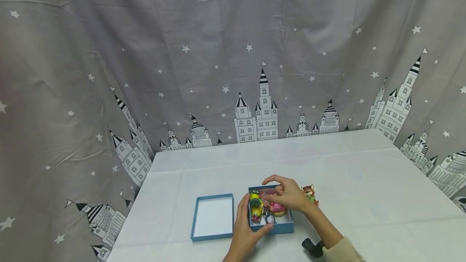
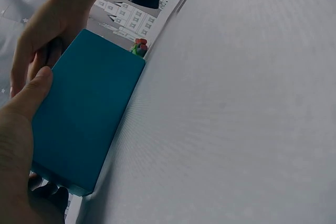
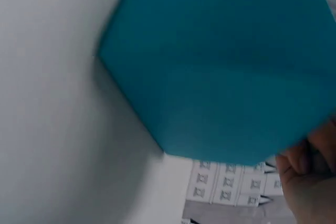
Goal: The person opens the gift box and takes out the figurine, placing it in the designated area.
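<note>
A shallow blue box (image 1: pixel 273 229) sits on the white table with several small toys inside. My left hand (image 1: pixel 244 229) grips its near left corner, thumb on the front edge and fingers along the left wall. Within the box lie a yellow and green figure (image 1: pixel 256 205), a pink toy on a tan base (image 1: pixel 278 208) and a small dark and white figure (image 1: pixel 270 218). Over the box's right side reaches my right hand (image 1: pixel 289 195), thumb and index finger spread apart above the pink toys, with nothing visibly pinched. The left wrist view shows the box's outer wall (image 2: pixel 89 108).
Left of the box lies a matching blue-rimmed lid (image 1: pixel 212 237), its white inside facing up. A red-brown and green animal figure (image 1: pixel 308 191) is on the table just right of the box, partly behind my right wrist. A grey curtain (image 1: pixel 204 72) hangs behind the table.
</note>
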